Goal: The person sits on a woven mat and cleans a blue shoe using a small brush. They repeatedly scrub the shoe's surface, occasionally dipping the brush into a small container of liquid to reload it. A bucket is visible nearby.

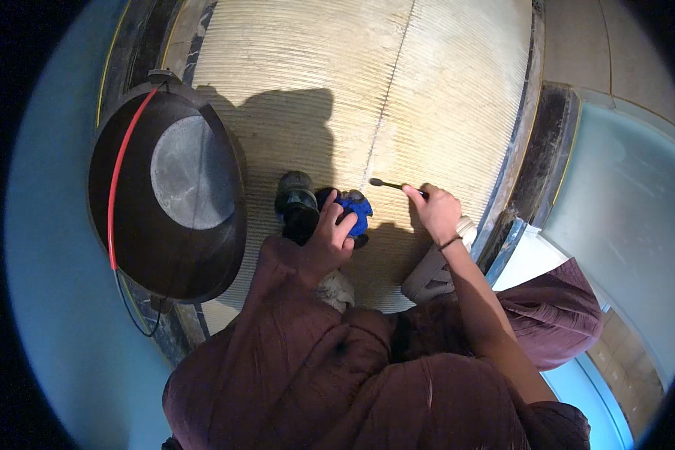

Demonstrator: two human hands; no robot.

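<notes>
My right hand (pixel 440 209) grips the handle of a small black brush (pixel 387 184), its dark head pointing left over a thin line in the ribbed floor (pixel 439 101). Low over the floor, my left hand (pixel 334 228) has its fingers spread above and against a blue cloth-like thing (pixel 360 211) with dark parts. Whether those fingers hold it cannot be told. Just left of that hand stands a dark, rounded, jar-like object (pixel 296 194), its lower part in shadow.
A large black bucket (pixel 233 242) with a red-sleeved wire handle (pixel 118 180) stands at the left. Dark marble-like borders (pixel 540 152) run along both sides of the ribbed floor. My light shoe (pixel 433 270) is below my right hand. A white object (pixel 531 259) lies at the right.
</notes>
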